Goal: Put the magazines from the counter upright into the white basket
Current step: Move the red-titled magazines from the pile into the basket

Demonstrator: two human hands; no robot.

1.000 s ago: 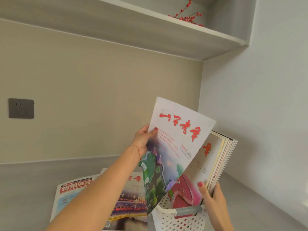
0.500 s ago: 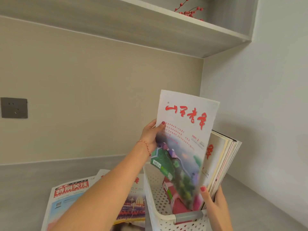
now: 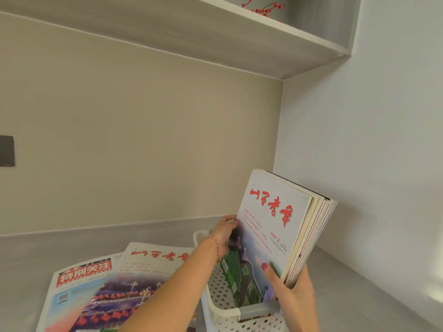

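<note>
A white perforated basket (image 3: 215, 305) stands on the grey counter (image 3: 100, 240) at the bottom centre. Several magazines stand upright in it, leaning right. The front magazine (image 3: 271, 216) has a white cover with red characters and a green picture low down. My left hand (image 3: 224, 232) pinches this magazine's left edge. My right hand (image 3: 293, 287) grips the lower right of the upright stack (image 3: 316, 236), thumb on the front cover. Two more magazines lie flat on the counter to the left: one with red characters (image 3: 148, 264) and one with a red banner title (image 3: 79, 281) beneath it.
The basket sits near the corner where the beige back wall meets the white side wall (image 3: 371, 164). A grey shelf (image 3: 215, 32) with red berry twigs (image 3: 263, 8) hangs overhead. A dark wall socket (image 3: 6, 150) is at the far left.
My left hand has lowered the white-covered magazine into the basket and pressed it against the upright stack. The view has shifted right and down a little.
</note>
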